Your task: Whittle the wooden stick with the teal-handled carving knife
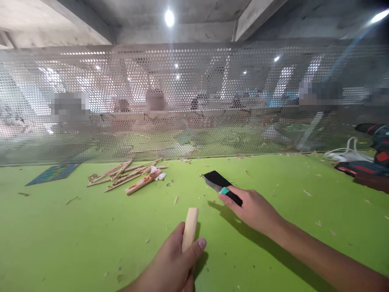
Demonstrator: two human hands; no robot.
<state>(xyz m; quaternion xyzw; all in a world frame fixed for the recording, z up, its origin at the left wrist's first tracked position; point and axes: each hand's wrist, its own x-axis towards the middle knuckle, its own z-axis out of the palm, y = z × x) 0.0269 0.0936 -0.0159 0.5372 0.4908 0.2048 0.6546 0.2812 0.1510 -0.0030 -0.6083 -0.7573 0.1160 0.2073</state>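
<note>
My left hand (179, 257) is closed around a pale strip of wood (190, 227), which points up and away from me with its squared end free. To the right and farther off, my right hand (253, 207) grips a flat black tool with a teal part (216, 179), held just above the table. Its kind does not show clearly; its wide black end points away to the left. The tool and the wood strip are apart. Ahead on the left, thin wooden sticks (121, 176) lie piled beside a red-stained wood piece (142, 183) with crumpled white paper (159, 173).
A green tabletop (75, 239) carries scattered wood shavings. A perforated metal screen (182, 134) stands along its far edge, with people behind. On the right are a power drill (377, 150) and a white cable (346, 153); a patterned blue sheet (54, 173) lies left.
</note>
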